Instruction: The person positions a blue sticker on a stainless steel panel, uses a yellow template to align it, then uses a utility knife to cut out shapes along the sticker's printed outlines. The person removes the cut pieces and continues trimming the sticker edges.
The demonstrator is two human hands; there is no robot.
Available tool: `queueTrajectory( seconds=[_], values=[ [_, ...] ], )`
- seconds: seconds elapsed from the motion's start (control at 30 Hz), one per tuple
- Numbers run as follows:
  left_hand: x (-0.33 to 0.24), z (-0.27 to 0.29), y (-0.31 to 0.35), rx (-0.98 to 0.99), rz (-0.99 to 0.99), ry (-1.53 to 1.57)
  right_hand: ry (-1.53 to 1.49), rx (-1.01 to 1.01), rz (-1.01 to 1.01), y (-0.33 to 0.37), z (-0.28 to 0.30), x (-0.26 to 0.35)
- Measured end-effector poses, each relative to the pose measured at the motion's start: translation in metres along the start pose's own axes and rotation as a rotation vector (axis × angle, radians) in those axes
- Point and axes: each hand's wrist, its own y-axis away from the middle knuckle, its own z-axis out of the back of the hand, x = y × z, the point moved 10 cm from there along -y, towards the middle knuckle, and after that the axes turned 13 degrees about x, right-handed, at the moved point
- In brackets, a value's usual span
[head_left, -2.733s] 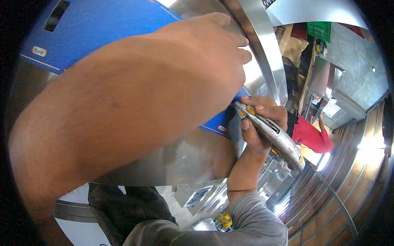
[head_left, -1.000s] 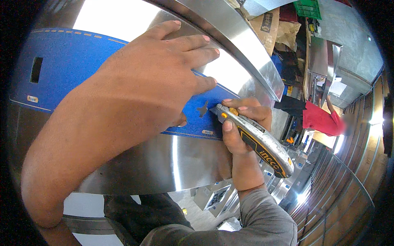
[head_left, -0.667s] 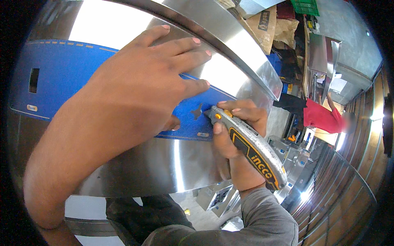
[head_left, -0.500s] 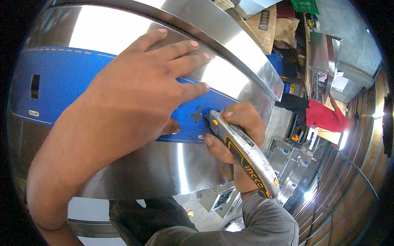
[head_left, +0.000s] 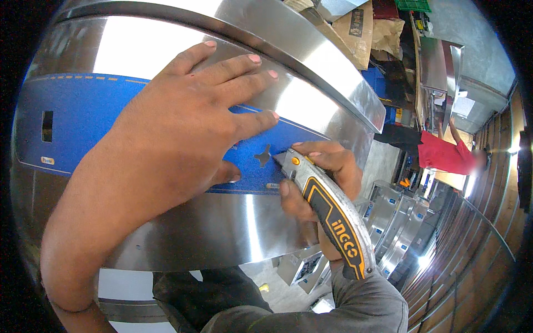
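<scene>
My left hand [head_left: 189, 116] lies with spread fingers across a long blue panel label [head_left: 83, 111] on a shiny steel sheet [head_left: 189, 227]. Its fingertips reach past the label's upper edge onto bare metal. My right hand [head_left: 338, 172] grips a grey utility knife [head_left: 327, 205] with black and orange trim. The knife's blade tip is beside a small cross-shaped cutout [head_left: 263, 156] in the label; whether it touches cannot be made out. At the label's left end is a dark rectangular opening [head_left: 48, 126]. My left palm covers the label's middle.
A raised steel ledge [head_left: 311, 55] runs along the far side of the sheet. Cardboard [head_left: 355, 33] lies beyond it. To the right a person in a red shirt [head_left: 442, 152] stands by a bench. Steel boxes [head_left: 391, 222] sit on the floor.
The knife has rolled in my right hand, so its broad side now faces up, and its blade has shifted slightly left toward the cutout. My left hand stays spread on the label.
</scene>
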Motion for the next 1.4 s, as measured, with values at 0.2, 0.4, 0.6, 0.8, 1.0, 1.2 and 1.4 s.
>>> queueTrajectory(
  seconds=[0.2,0.4,0.6,0.8,1.0,1.2,1.4],
  values=[
    [-0.001,0.001,0.001,-0.010,-0.001,-0.003,0.048,-0.059,0.041,0.000,0.000,0.006],
    [0.000,-0.001,0.001,0.001,0.007,-0.008,0.163,0.050,0.058,-0.009,-0.002,0.019],
    [0.000,-0.001,0.002,-0.001,0.005,-0.003,0.129,0.096,0.029,-0.008,-0.006,0.020],
    [-0.001,0.000,0.001,-0.007,0.000,0.016,0.115,0.060,0.038,-0.008,-0.003,0.020],
    [0.000,0.000,0.001,-0.001,0.006,0.008,0.144,0.085,0.035,-0.011,-0.004,0.023],
    [0.000,0.001,0.001,-0.007,0.006,0.018,0.126,0.072,0.025,-0.012,-0.004,0.022],
    [0.000,0.000,0.002,-0.005,0.016,0.009,0.115,0.067,0.025,-0.011,-0.004,0.021]
  ],
)
